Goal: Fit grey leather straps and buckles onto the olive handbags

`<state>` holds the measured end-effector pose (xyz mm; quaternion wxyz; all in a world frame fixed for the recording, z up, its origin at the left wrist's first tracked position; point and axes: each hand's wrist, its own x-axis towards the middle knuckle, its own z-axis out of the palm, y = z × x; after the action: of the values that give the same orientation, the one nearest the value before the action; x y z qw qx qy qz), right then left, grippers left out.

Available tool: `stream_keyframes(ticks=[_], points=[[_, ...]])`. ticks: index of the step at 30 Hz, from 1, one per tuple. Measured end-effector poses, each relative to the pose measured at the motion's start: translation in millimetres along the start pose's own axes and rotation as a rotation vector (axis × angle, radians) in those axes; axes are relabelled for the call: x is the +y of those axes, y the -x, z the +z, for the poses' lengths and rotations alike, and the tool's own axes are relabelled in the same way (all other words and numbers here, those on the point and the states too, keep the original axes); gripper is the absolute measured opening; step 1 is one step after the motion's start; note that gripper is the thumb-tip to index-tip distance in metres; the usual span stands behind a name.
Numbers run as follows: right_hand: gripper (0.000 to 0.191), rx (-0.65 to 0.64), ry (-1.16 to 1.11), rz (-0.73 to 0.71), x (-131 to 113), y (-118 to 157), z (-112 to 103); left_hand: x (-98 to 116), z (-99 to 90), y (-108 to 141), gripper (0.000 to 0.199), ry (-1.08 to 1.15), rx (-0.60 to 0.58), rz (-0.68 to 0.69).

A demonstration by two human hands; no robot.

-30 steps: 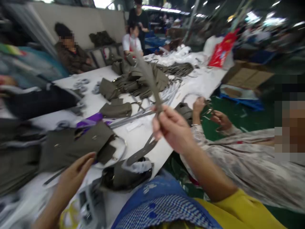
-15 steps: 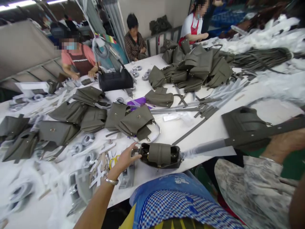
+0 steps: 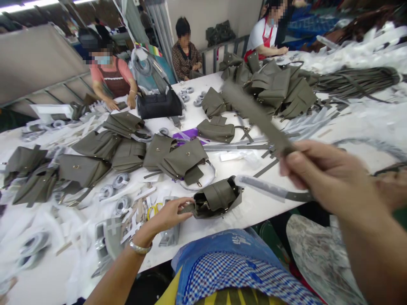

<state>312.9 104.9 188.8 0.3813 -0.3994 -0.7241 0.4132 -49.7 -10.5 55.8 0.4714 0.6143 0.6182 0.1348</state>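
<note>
A small olive handbag (image 3: pixel 219 197) sits at the table's front edge, its top partly open under a flap strip. My left hand (image 3: pixel 173 214) pinches the tab at the bag's left end between thumb and fingers. My right hand (image 3: pixel 321 173), raised to the right, grips an olive strap (image 3: pixel 257 116). The strap's free end points up and away to the left, smeared by motion. From the bag's right end runs a plastic-wrapped strap length (image 3: pixel 262 186), passing behind my right hand; whether it is the same strap is hidden.
Several olive bags (image 3: pixel 84 169) lie to the left, with more heaped (image 3: pixel 273 84) at the back. Yellow-handled scissors (image 3: pixel 154 209) and a tape dispenser (image 3: pixel 108 245) are near my left arm. A co-worker's hand (image 3: pixel 392 188) is at far right. Other people sit across the table.
My right hand has come up into view from the right edge, lifting the strap. The handbag has tilted, its right end turned away. The neighbouring olive bag at right is no longer visible.
</note>
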Motion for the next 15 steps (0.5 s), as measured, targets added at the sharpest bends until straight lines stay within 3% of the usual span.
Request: stream_keyframes(ticks=[4,6,8,11,15], points=[[0.021,-0.376,-0.025,0.077,15.7,3.9,82.5,6.2,1.3,5.5,0.044,-0.101,0.148,-0.015],[0.021,-0.456,-0.078,0.106,40.4,10.1,115.6,6.5,4.9,7.7,0.035,-0.155,0.297,-0.031],[0.022,-0.478,-0.154,0.144,68.1,18.0,142.7,7.3,10.2,8.4,0.028,-0.145,0.406,-0.021],[0.027,-0.451,-0.310,0.207,101.5,28.4,176.9,9.1,21.0,5.4,0.025,0.000,0.470,0.072],[0.036,-0.365,-0.457,0.259,119.8,32.9,206.8,8.3,36.7,-5.7,0.033,0.036,0.519,0.176]])
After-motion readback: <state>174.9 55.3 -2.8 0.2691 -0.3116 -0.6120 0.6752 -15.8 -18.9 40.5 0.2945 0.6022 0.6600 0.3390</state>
